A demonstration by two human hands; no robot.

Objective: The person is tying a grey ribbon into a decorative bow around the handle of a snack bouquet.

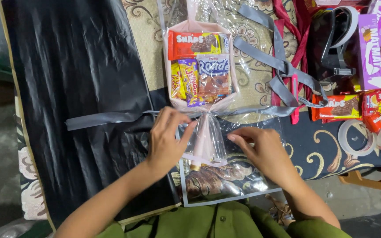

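My left grip (167, 140) is pinching the grey ribbon (106, 117) at the bouquet (200, 70) neck; my right grip (261, 147) is resting spread on the cellophane (225, 176) just beside. The bouquet's long axis is running away from me.

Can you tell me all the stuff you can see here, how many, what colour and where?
snack bouquet: one, pink wrap with red, yellow and purple packets, centre.
grey ribbon: one, grey, tied across the bouquet's neck.
clear cellophane: one sheet, see-through, under the bouquet's stem.
black plastic sheet: one, black, left side.
loose snack packets: several, red, orange and purple, right side.
tape rolls: two, clear, right edge.
patterned cloth: one, beige and dark, underneath.
left hand: pinching the neck of the wrap.
right hand: touching the cellophane beside the stem.
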